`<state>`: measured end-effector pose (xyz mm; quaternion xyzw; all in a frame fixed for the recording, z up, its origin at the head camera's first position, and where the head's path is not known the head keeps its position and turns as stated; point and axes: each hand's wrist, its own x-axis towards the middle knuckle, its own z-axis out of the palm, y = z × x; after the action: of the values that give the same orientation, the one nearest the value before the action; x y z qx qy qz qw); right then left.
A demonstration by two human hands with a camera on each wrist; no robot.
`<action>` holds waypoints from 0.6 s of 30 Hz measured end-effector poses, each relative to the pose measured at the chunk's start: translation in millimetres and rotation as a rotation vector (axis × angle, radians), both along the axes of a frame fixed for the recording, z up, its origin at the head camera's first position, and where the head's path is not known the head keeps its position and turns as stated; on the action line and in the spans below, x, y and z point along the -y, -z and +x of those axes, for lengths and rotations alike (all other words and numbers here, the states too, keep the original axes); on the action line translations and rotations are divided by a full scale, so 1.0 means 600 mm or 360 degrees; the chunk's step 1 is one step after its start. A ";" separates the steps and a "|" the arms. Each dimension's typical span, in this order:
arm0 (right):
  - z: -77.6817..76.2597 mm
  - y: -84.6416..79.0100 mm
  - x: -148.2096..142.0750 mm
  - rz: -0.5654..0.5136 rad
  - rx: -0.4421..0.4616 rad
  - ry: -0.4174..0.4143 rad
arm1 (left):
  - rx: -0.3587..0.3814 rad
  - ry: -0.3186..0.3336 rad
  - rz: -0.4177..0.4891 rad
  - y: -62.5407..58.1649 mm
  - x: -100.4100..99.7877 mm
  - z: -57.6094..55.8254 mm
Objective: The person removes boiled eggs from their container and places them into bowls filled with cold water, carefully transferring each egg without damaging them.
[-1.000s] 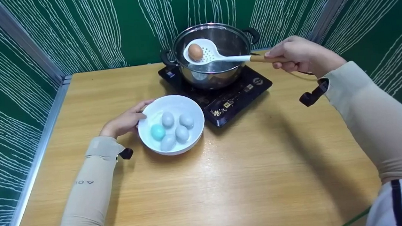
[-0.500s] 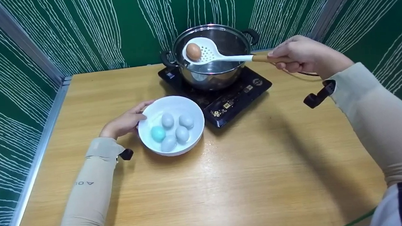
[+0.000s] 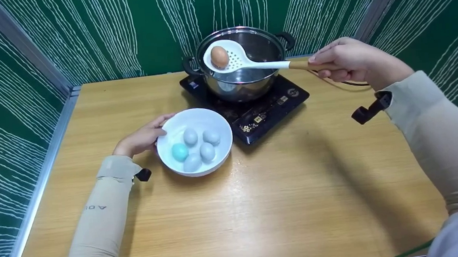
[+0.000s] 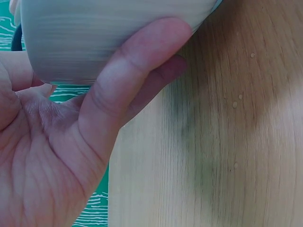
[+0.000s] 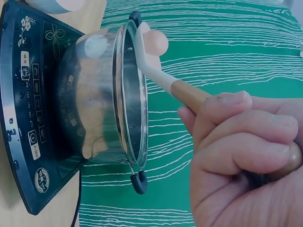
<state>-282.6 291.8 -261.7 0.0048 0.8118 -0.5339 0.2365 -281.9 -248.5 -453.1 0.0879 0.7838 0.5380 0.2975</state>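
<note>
In the head view, my right hand [image 3: 348, 63] grips the wooden handle of a white slotted spoon [image 3: 265, 65]. A brown egg [image 3: 220, 57] lies on the perforated head of the spoon, over the left side of a steel pot [image 3: 242, 90]. The right wrist view shows the egg [image 5: 156, 42] on the spoon and the fingers curled round the handle. My left hand [image 3: 142, 138] holds a white bowl [image 3: 194, 118] by its left side. Inside it are several pale eggs [image 3: 207, 151] and one turquoise egg [image 3: 180, 152]. Fingers beneath the bowl are partly hidden.
The two-handled pot stands on a black induction cooktop [image 3: 260, 122], right behind the bowl. Its cord [image 3: 353, 84] runs off to the right. Green walls with white lines [image 3: 108, 36] enclose the wooden table [image 3: 257, 206]. Water drops dot the wood beside the bowl.
My right hand has moved slightly to the right and up. The spoon head with the brown egg has shifted a little left and up over the pot. My left hand and the bowl are nearly still.
</note>
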 end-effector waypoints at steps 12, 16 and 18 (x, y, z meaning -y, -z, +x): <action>0.020 -0.008 0.003 0.0074 -0.0033 -0.0078 | -0.0006 0.0000 -0.0027 -0.003 0.001 0.000; 0.027 -0.007 0.008 0.0073 -0.0024 -0.0092 | 0.0001 -0.0005 -0.0009 -0.001 0.000 0.000; 0.031 -0.006 0.010 0.0091 -0.0038 -0.0116 | 0.0015 0.0000 0.0013 0.001 -0.001 -0.001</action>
<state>-264.2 285.6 -258.0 -0.0242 0.8292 -0.5014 0.2459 -282.4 -247.9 -453.5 0.0866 0.7802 0.5415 0.3009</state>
